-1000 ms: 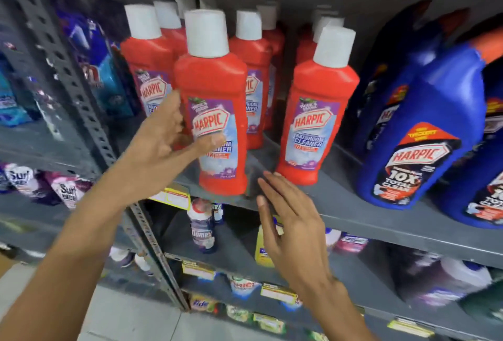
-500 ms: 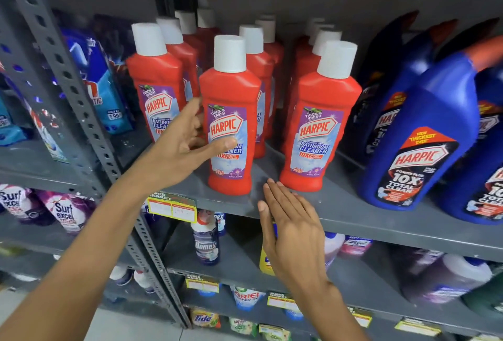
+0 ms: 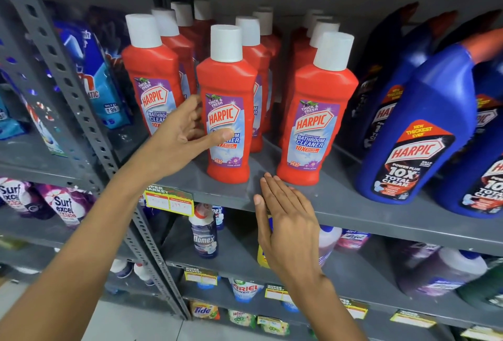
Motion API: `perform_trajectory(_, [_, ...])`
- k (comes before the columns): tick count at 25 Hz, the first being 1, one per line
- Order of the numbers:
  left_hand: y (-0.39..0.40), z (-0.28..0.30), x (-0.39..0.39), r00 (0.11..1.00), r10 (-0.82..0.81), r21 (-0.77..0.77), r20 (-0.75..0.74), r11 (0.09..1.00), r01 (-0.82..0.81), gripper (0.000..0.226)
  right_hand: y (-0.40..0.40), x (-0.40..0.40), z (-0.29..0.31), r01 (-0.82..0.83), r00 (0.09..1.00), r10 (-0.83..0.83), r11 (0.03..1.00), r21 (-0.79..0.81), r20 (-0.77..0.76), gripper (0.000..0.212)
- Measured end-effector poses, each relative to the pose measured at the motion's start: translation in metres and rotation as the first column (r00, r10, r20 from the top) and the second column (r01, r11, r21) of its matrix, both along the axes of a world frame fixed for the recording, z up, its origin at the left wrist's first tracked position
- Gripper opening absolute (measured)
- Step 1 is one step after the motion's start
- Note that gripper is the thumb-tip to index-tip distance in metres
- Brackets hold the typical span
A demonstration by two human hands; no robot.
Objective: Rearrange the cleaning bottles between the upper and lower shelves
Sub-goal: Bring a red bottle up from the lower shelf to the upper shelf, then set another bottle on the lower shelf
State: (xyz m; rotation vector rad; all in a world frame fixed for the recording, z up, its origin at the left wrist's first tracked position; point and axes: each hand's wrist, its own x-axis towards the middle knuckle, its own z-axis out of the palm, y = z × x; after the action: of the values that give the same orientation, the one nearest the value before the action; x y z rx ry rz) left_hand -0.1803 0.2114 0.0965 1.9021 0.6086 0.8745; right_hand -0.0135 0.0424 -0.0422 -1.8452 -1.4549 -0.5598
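- The front red bottle (image 3: 228, 112) is shown upright at the front edge of the upper shelf (image 3: 340, 204), ahead of rows of like bottles
- The left hand (image 3: 179, 139) is seen open and cupped against this bottle's left side, thumb laid across the label; a closed grip is not yet made
- The right hand (image 3: 283, 221) is held flat and empty, just below and right of the bottle's base, fingertips at the shelf edge
- Step judged: placing or taking the bottle
- Next, fingers are to be closed, or withdrawn; the lower shelf (image 3: 239, 256) lies beneath
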Motion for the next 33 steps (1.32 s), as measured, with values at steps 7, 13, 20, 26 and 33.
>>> perform_trajectory(7, [-0.088,-0.087,-0.021,0.845,0.5,0.078,0.189,0.851,-0.52,0.053,-0.034,0.009,-0.015,-0.155,0.976,0.164,0.985,0.077,-0.145,0.043])
perform_trajectory(13, [-0.198,-0.217,0.055,0.958,0.255,-0.155,-0.134,0.949,-0.274,0.027,-0.116,0.062,-0.097,-0.201,0.924,0.227,0.973,0.115,-0.307,0.043])
perform_trajectory(20, [-0.214,-0.258,0.18,0.938,0.253,-0.275,-0.237,0.908,-0.315,0.064,-0.177,0.174,-0.196,0.106,0.828,-0.282,0.928,-0.358,-0.485,0.061])
perform_trajectory(26, [-0.2,-0.289,0.225,0.9,0.385,-0.326,-0.203,0.84,-0.433,0.057,-0.192,0.229,-0.255,0.008,0.818,-0.392,0.741,-0.672,-0.422,0.07])
perform_trajectory(33, [-0.17,-0.304,0.217,0.918,0.231,-0.353,-0.323,0.87,-0.343,0.044,-0.196,0.236,-0.273,0.046,0.869,-0.368,0.727,-0.685,-0.331,0.066])
